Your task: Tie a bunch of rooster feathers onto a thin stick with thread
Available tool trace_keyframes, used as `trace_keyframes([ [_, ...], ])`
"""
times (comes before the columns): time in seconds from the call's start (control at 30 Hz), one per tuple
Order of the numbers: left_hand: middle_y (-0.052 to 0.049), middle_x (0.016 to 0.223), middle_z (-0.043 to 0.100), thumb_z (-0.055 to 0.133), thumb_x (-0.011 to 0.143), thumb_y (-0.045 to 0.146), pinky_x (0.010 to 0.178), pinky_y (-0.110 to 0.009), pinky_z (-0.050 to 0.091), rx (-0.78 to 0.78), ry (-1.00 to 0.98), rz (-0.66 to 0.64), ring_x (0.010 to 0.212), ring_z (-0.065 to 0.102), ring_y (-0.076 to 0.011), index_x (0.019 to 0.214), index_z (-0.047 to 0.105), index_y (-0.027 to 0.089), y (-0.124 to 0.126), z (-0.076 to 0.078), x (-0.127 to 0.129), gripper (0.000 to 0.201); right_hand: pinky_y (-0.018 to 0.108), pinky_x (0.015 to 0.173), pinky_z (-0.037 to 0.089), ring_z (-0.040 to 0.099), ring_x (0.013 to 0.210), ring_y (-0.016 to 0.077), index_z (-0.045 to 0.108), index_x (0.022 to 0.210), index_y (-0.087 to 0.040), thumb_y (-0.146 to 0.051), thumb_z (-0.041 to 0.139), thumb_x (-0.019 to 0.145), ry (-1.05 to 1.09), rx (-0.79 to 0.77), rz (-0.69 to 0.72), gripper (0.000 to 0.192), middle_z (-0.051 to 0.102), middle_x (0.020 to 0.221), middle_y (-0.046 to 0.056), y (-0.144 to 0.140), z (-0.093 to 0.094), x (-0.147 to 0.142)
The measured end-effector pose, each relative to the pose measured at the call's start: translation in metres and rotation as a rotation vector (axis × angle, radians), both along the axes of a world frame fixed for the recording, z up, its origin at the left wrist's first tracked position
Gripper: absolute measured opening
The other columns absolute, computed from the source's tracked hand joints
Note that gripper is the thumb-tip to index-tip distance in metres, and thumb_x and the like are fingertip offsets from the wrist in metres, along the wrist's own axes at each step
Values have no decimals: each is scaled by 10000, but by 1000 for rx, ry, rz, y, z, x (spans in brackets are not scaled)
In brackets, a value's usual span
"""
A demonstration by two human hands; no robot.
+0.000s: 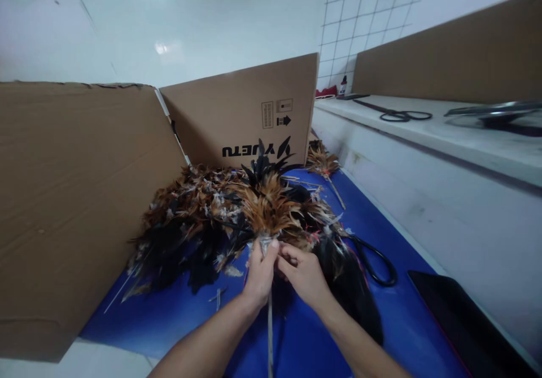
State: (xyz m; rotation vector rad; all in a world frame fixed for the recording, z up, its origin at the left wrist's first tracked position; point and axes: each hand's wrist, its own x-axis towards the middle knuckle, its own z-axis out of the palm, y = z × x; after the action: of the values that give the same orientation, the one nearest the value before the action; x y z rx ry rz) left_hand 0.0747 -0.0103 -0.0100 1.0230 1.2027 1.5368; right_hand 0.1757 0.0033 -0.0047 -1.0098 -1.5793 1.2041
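Observation:
A feather duster (269, 203) with brown and black feathers stands out from my hands, its thin stick pointing back toward me. My left hand (260, 270) is wrapped around the base of the feathers, where a pale binding shows. Close against it, my right hand (302, 268) has thumb and fingers pinched together at the same spot; whatever is between them is too small to make out. Behind and around lies a big heap of loose feathers (203, 203), brown, black and whitish. Black-handled scissors (376, 262) lie just right of my right hand, their blades hidden under feathers.
Cardboard panels (237, 107) wall off the left and back of the blue surface (406, 310). Another small feather duster (324, 163) lies at the back right. A dark flat device (461, 316) rests at the right edge. On the white ledge (466, 140) are more scissors (402, 115).

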Motion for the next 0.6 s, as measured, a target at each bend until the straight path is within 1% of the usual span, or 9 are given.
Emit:
trace_keyframes([
  [0.1, -33, 825, 601, 532, 808, 418, 735, -253, 431, -12, 30, 18, 757, 555, -139, 927, 554, 165, 0, 0, -2, 280, 199, 490, 396, 490, 509, 101, 549, 584, -162, -318, 510, 814, -87, 141, -49, 280, 520, 534, -21, -3, 0, -3],
  [0.17, -33, 821, 612, 544, 802, 406, 735, -254, 436, 0, 14, 14, 755, 567, -139, 907, 555, 162, -1, 3, -3, 266, 212, 568, 435, 552, 606, 125, 598, 653, -163, -267, 490, 825, -119, 236, -58, 228, 602, 644, 10, -5, 1, -3],
  [0.23, -40, 822, 622, 540, 804, 403, 726, -261, 445, 14, -28, -8, 751, 580, -142, 888, 546, 157, 0, 7, -5, 260, 239, 669, 458, 591, 721, 149, 642, 764, -172, -222, 473, 834, -133, 305, -49, 190, 652, 780, 37, -8, 3, -4],
  [0.27, -43, 816, 625, 534, 807, 405, 714, -264, 450, 17, -52, -17, 744, 585, -143, 880, 539, 155, 0, 9, -7, 260, 250, 707, 459, 599, 758, 154, 652, 811, -179, -210, 464, 841, -141, 324, -38, 193, 660, 823, 43, -9, 3, -4],
  [0.33, -42, 785, 622, 533, 806, 408, 673, -262, 457, 13, -103, -10, 708, 590, -140, 862, 517, 155, 3, 12, -11, 260, 259, 738, 456, 605, 777, 155, 656, 852, -191, -210, 453, 855, -165, 339, -19, 204, 664, 845, 43, -11, 5, -4],
  [0.43, -3, 687, 577, 556, 789, 403, 570, -228, 441, 21, -162, 32, 590, 555, -105, 809, 475, 165, 8, 14, -17, 253, 253, 721, 453, 606, 749, 149, 650, 837, -198, -224, 449, 866, -204, 343, -22, 204, 664, 817, 32, -15, 7, -5],
  [0.53, 60, 586, 469, 570, 780, 392, 472, -199, 404, 60, -178, 58, 431, 421, -47, 750, 428, 178, 12, 17, -23, 258, 242, 713, 443, 602, 745, 139, 641, 821, -205, -213, 443, 872, -231, 357, -5, 205, 662, 808, 18, -18, 7, -6],
  [0.6, 79, 575, 424, 583, 771, 387, 409, -180, 360, 61, -190, 77, 381, 330, -25, 740, 406, 187, 13, 19, -26, 269, 238, 720, 437, 603, 762, 136, 640, 828, -208, -203, 444, 872, -255, 367, 17, 200, 665, 821, 13, -20, 6, -7],
])
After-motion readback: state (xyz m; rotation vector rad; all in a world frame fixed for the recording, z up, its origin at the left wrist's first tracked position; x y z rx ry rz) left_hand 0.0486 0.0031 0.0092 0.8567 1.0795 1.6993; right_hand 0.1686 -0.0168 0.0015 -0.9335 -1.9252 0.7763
